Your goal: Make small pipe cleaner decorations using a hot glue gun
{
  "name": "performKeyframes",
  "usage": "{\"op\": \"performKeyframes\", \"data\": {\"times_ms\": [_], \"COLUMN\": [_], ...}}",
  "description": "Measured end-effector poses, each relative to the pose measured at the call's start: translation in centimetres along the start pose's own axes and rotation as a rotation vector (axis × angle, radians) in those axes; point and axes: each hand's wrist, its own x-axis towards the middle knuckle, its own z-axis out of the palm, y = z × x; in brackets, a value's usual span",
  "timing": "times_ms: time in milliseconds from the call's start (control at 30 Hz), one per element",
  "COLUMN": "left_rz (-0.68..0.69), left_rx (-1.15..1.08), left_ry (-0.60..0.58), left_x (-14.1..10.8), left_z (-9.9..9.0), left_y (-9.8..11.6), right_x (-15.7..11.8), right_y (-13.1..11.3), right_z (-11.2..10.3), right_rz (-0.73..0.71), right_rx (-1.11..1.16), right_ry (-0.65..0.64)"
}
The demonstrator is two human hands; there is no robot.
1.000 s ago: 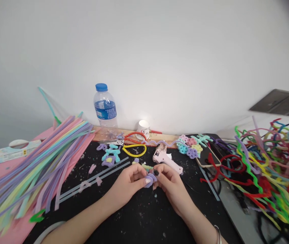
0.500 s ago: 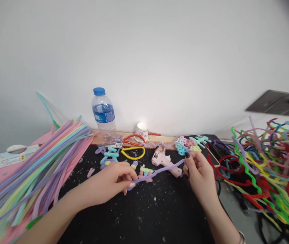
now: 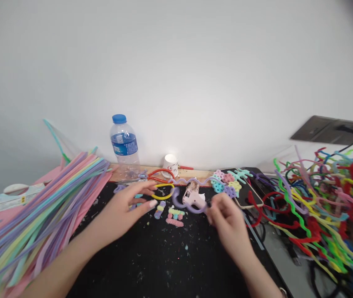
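Observation:
My right hand (image 3: 227,217) pinches one end of a purple pipe cleaner (image 3: 192,209), which curls leftward in front of the pink glue gun (image 3: 195,195). My left hand (image 3: 127,207) is open, fingers spread, with nothing in it, beside the scissors' yellow handle (image 3: 164,192). Between the hands, on the black mat (image 3: 164,256), lie a small purple-and-yellow piece (image 3: 160,210) and a pink, yellow and teal piece (image 3: 175,217). Fuzzy flower shapes (image 3: 226,183) sit behind my right hand. Teal pieces are partly hidden by my left fingers.
Straight pastel pipe cleaners (image 3: 40,219) are heaped at the left. A plastic bottle (image 3: 125,145) and a paper cup (image 3: 170,165) stand along the wall. Tangled bright pipe cleaners (image 3: 328,207) fill the right side, near a phone-like slab (image 3: 249,198) and a wall socket (image 3: 322,129).
My left hand has let go of the purple pipe cleaner and opened. My right hand has moved left and slightly down with it, and the strand, stretched before, is now curled.

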Motion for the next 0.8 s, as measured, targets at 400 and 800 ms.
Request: {"op": "performKeyframes", "data": {"times_ms": [400, 800], "left_rz": [0.133, 0.163], "left_rx": [0.113, 0.402], "left_ry": [-0.386, -0.339], "left_x": [-1.3, 0.0], "left_z": [4.6, 2.3], "left_y": [1.0, -0.5], "right_x": [-0.3, 0.4], "right_y": [0.8, 0.6], "right_z": [1.5, -0.7], "right_rz": [0.09, 0.108], "right_rx": [0.02, -0.112], "right_ry": [-0.242, -0.266]}}
